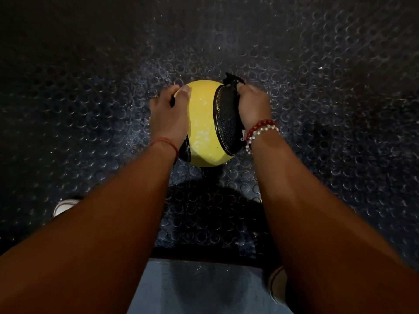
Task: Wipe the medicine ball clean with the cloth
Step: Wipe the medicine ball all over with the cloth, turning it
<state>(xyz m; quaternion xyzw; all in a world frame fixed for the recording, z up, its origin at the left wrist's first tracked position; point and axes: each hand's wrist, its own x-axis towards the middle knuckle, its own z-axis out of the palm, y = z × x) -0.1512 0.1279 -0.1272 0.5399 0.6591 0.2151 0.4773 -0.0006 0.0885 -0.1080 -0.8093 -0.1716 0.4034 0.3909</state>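
Note:
A yellow medicine ball [203, 123] with black side panels rests on the dark floor, its yellow band flecked with pale marks. My left hand [169, 116] is laid over the ball's left side, fingers curled over the top. My right hand [252, 107] presses against the ball's right black panel and grips a black cloth [233, 81], which bunches out above my fingers at the ball's upper right. Most of the cloth is hidden under that hand.
The floor [317, 87] is dark rubber matting with a raised ring pattern. One white shoe [64, 206] shows at the lower left and another shoe [277, 284] at the lower right. Blue trousers [204, 288] fill the bottom centre.

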